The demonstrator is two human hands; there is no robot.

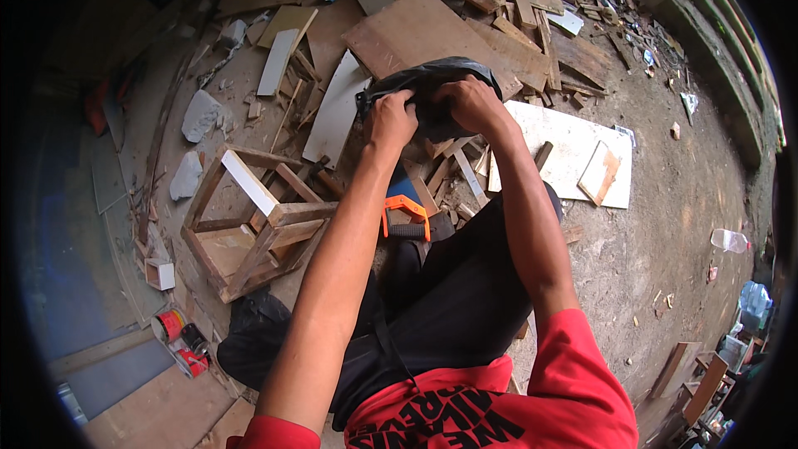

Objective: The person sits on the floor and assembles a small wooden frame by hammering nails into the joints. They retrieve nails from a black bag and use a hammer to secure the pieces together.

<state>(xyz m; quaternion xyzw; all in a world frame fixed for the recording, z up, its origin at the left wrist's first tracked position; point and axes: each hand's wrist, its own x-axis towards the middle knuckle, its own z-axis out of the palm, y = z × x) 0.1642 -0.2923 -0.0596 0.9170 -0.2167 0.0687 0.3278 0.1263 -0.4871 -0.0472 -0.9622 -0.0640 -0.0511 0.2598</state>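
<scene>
A person in a red shirt [578,366] holds a blk plastic bag [416,76] by its mouth w/ both hands, out front above scrap wood [573,58]. L hand [391,120] has its fingers curled tight on the bag's left edge, R hand [471,106] likewise at right; the mouth spreads btwn them, contents too dark to tell. Below, btwn the forearms, sits an orange tool handle [407,202] w/ a blk grip. At L, an open wooden frame [306,213] has a flat panel low inside. Lower L: red & blk cans [169,325] grouped together, insides hidden. Far R, a clear plastic bottle [730,240] lies on its side nr a bluish jug [755,299]; can't tell if either holds anything. A wht board [540,120], R of the bag, bears a smaller wood pc [605,173].
</scene>
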